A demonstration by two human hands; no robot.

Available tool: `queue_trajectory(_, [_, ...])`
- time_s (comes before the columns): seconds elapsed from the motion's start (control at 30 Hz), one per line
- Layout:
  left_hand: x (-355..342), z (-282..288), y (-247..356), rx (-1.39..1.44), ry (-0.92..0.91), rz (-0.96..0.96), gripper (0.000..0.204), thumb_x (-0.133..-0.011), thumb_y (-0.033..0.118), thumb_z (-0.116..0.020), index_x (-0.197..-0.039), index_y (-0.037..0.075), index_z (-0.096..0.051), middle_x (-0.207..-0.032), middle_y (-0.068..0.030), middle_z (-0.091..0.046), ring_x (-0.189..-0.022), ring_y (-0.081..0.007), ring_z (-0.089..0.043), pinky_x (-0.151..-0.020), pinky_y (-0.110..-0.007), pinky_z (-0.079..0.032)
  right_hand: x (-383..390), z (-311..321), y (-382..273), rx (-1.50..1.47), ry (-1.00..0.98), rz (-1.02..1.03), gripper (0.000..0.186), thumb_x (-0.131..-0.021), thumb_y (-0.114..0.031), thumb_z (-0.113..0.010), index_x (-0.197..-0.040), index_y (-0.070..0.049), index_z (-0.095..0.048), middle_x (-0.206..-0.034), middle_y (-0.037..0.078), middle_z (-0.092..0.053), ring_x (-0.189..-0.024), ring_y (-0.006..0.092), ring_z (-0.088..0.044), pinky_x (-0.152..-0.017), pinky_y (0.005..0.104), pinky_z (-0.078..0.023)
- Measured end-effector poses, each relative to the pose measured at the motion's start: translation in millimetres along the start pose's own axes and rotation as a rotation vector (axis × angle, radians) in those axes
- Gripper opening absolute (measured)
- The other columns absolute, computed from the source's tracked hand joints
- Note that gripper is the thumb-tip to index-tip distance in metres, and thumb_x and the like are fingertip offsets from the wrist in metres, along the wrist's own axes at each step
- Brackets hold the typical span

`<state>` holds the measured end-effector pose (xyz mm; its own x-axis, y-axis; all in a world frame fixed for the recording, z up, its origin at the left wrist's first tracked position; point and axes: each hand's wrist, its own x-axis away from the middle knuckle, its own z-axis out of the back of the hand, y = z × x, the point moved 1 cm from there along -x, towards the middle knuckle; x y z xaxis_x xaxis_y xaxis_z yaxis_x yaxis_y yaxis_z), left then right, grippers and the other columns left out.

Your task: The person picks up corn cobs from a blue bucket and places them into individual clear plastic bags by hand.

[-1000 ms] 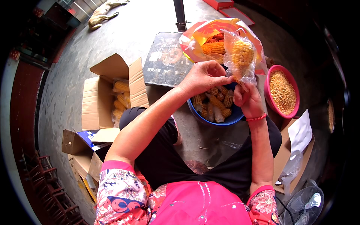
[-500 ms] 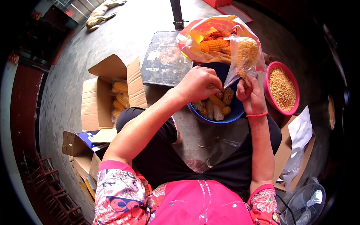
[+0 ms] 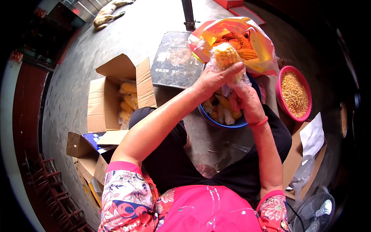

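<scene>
A pale yellow corn cob (image 3: 225,55) in a clear plastic bag stands tilted upright over the blue basin. My left hand (image 3: 219,77) is wrapped round the middle of the bagged cob, its thumb lying across the front. Lower down, my right hand (image 3: 249,103) pinches the gathered end of the same plastic. The fingertips of both hands are partly hidden. Below them, the blue basin (image 3: 226,125) holds several yellow cobs (image 3: 223,109), some with whitish tips. Just behind, a yellow and red plastic bag (image 3: 266,58) gapes around orange cobs (image 3: 242,41).
A pink basin (image 3: 279,91) of loose kernels (image 3: 294,94) stands at right. To the left, a cardboard box (image 3: 102,104) contains bagged cobs (image 3: 128,98). A dark flat box (image 3: 176,62) lies ahead. A fan (image 3: 315,212) stands at lower right, and a dog (image 3: 108,15) lies far left.
My left hand has come up from over the basin and closed round the bagged cob. The cob has moved left. My right hand has lowered slightly, still on the bag's end.
</scene>
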<state>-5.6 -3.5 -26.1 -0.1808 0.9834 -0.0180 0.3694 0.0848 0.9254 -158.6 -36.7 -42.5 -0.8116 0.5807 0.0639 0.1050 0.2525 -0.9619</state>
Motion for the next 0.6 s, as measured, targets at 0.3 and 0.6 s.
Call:
queue_trajectory(0.3, [7.4, 4.5, 8.6, -0.112, 0.166, 0.2, 0.046, -0.082, 0.04, -0.066, -0.109, 0.004, -0.058, -0.097, -0.0033, -0.061, -0.085, -0.011, -0.056, -0.072, -0.025, -0.046, 0.3, -27.0, -41.9, 0.869, 0.481, 0.688, 0.026, -0.07, -0.01, -0.073, -0.092, -0.006, -0.061, -0.085, 0.006, -0.053, -0.072, 0.0163, -0.048, -0.063, 0.03, -0.041])
queue_trajectory(0.6, [1.7, 13.7, 9.0, -0.109, 0.173, 0.089, 0.054, -0.075, 0.043, -0.072, -0.109, 0.003, -0.059, -0.099, -0.0053, -0.061, -0.087, -0.0117, -0.057, -0.076, -0.026, -0.046, 11.9, -3.5, -41.8, 0.785, 0.225, 0.57, 0.011, -0.074, 0.001, -0.066, -0.083, -0.004, -0.062, -0.082, 0.004, -0.056, -0.071, 0.0115, -0.053, -0.061, 0.022, -0.042])
